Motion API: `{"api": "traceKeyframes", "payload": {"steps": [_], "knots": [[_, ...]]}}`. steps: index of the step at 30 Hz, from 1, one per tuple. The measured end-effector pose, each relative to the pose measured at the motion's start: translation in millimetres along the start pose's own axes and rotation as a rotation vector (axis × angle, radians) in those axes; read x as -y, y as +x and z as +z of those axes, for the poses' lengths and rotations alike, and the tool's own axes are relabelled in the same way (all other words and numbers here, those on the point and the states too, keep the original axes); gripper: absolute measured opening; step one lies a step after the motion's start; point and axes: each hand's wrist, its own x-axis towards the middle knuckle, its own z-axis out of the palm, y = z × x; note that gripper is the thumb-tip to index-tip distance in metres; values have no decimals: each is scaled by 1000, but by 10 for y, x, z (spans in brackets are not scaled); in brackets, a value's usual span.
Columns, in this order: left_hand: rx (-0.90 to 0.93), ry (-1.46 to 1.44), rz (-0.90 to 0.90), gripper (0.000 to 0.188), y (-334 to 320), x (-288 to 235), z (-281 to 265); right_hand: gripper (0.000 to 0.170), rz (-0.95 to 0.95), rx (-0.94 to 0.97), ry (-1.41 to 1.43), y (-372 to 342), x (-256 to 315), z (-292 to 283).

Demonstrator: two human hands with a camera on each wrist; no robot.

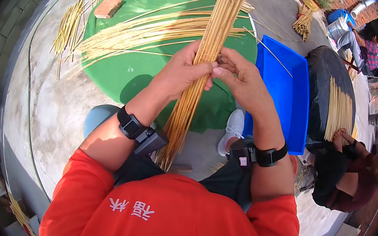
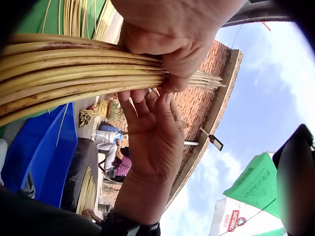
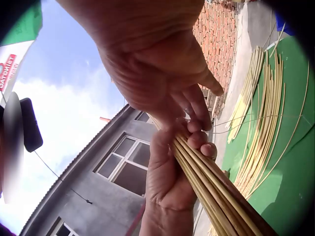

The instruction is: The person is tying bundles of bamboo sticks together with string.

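A long bundle of thin tan stalks (image 1: 218,26) slants up in front of the body. The left hand (image 1: 180,72) grips it around the middle, thumb across the front; in the left wrist view this hand (image 2: 172,34) covers the bundle's (image 2: 74,69) top side. At the bundle's right edge, the right hand (image 1: 244,82) has thumb and fingertips together, pinching close to the left thumb. A thin strand (image 3: 236,122) runs out sideways from the fingers in the right wrist view; what the fingertips pinch is mostly hidden, seemingly this strand.
Loose stalks (image 1: 161,33) and a brick (image 1: 107,8) lie on a round green-covered table (image 1: 114,79). A blue bin (image 1: 289,101) stands at the right, beside a dark-covered surface (image 1: 319,77) with more stalks. Two other people sit at far right.
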Motion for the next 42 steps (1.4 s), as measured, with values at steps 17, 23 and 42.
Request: {"api": "traceKeyframes", "payload": {"steps": [17,23,42], "knots": [[69,-58,-96,25,-74,-25,132,33,-179,-179,-645,-293,-38,-99],[73,-12,-66,25,-88,-15,141,47,202,132,269,-204,84,-2],[97,-149,-175,22,-101,-47,43,2,24,-194,-126,-271,104,123]]}}
